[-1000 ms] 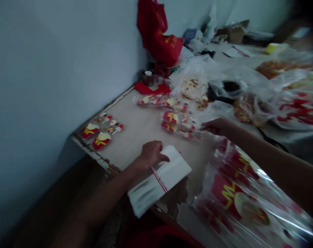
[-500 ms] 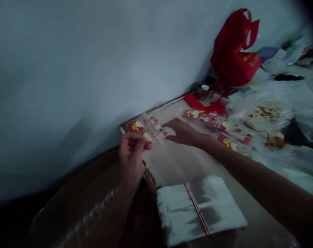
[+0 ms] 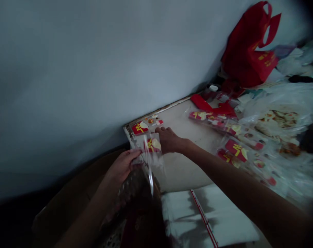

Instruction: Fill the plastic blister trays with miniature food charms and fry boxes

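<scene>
My left hand (image 3: 124,163) pinches the edge of a clear plastic bag (image 3: 151,168), which hangs in front of the table corner. Inside or behind the clear film shows a red piece with a yellow letter mark and a cream shape (image 3: 152,145). My right hand (image 3: 169,139) is at the bag's upper right, its fingers curled; whatever they grip is hidden. Just beyond, a similar red card with a yellow mark (image 3: 140,127) lies at the table corner, with small food-shaped pieces (image 3: 153,120) beside it.
A white stack with a red-edged strip (image 3: 203,215) rests at the near table edge. More clear packets (image 3: 236,151) lie to the right, near crumpled plastic (image 3: 280,100). A red bag (image 3: 249,48) stands by the wall, a tape roll (image 3: 213,89) below it. A cardboard box (image 3: 68,193) is lower left.
The clear bag now hangs spread from my left hand, which has moved slightly down. My right hand has come down and closer to the left one, its fingers now curled. The view has shifted slightly.
</scene>
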A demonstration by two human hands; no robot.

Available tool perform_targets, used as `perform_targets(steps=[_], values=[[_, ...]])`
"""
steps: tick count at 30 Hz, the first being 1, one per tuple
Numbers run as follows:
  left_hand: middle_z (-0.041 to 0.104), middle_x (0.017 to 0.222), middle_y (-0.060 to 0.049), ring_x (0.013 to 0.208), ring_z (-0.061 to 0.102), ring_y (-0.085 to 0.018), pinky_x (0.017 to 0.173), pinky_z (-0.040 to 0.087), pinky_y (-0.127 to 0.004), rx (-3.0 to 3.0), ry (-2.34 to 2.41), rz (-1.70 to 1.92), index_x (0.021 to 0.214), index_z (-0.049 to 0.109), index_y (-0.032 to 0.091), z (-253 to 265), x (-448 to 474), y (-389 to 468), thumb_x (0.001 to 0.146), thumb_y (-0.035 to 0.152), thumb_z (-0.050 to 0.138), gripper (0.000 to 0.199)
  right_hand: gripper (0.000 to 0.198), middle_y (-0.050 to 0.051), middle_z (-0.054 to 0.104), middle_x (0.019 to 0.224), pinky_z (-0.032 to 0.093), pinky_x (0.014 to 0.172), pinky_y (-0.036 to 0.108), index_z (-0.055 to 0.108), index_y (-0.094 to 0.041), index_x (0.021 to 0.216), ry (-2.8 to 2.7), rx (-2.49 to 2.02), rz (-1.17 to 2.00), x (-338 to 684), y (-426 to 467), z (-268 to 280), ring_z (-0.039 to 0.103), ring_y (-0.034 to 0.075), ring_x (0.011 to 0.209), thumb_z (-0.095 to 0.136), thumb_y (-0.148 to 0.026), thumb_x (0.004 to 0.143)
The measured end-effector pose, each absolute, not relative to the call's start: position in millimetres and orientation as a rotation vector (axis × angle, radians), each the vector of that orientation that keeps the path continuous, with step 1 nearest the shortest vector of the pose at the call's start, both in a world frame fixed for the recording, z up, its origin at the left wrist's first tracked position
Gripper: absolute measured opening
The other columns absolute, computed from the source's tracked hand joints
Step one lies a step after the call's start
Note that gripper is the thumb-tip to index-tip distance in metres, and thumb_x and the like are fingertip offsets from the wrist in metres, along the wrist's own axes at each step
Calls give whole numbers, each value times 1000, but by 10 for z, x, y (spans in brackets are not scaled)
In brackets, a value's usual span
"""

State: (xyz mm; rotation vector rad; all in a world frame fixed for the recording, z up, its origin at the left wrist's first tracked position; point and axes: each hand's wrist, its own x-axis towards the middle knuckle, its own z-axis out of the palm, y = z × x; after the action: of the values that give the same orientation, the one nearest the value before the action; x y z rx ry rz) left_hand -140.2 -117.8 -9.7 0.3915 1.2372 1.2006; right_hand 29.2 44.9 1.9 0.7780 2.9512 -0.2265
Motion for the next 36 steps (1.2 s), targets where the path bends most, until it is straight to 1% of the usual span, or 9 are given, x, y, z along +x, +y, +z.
perform_targets(steps=[5,12,16,19,22,26,28,31,36], values=[[65,72,0,60,59,-9,58,50,-19,435,1248,1197,76,68,13,-190,-1375,-1168,58,28,93,35,68,16,57,128,45,93,45,52,-16,132,2857,843,-263,255,484,-44,53,34,115,78,-45,76],[70,89,-3,66,61,-11,62,50,-22,405,1244,1090,95,77,15,-171,-1251,-1094,62,27,88,37,81,19,55,131,49,91,47,51,-15,131,2720,1466,-260,691,593,338,55,37,116,82,-48,64],[67,78,-1,62,56,-9,59,46,-21,549,1310,988,83,78,16,-118,-1185,-878,61,31,88,29,91,20,54,133,46,97,47,48,-12,138,2775,1579,-149,1239,714,653,52,39,120,82,-48,61],[66,80,-1,74,59,-11,70,49,-22,695,1313,942,76,74,15,-39,-1114,-702,54,31,93,34,94,18,55,133,46,96,47,45,-15,143,2781,1589,-123,1668,683,811,54,39,119,81,-45,62],[61,71,2,69,56,-10,72,49,-24,788,1305,858,71,68,14,49,-1009,-563,49,32,96,39,92,19,55,135,47,96,49,45,-15,145,2745,1591,-173,2060,552,898,55,39,119,79,-45,64],[64,74,1,70,56,-10,73,49,-25,955,1251,728,87,75,16,120,-862,-417,53,41,94,46,93,19,52,142,45,102,50,42,-17,148,2756,1504,-245,2480,311,925,48,40,130,78,-46,67],[67,82,-2,75,58,-13,77,51,-27,1026,1178,596,96,78,17,147,-794,-348,61,47,89,47,92,18,54,139,46,99,48,41,-18,149,2780,1499,-232,2622,178,929,52,39,126,76,-48,69],[71,86,-5,79,59,-15,75,49,-26,1105,1171,461,87,79,17,221,-666,-265,63,48,86,40,96,16,57,131,49,93,47,41,-21,149,2772,1613,-161,2754,-22,970,58,38,115,78,-49,66],[68,72,-2,71,57,-13,70,43,-25,1210,1310,547,73,76,16,366,-355,-204,55,41,90,34,97,13,59,126,48,96,47,40,-22,148,2813,1600,-187,2896,-295,1094,56,38,117,80,-43,62]])
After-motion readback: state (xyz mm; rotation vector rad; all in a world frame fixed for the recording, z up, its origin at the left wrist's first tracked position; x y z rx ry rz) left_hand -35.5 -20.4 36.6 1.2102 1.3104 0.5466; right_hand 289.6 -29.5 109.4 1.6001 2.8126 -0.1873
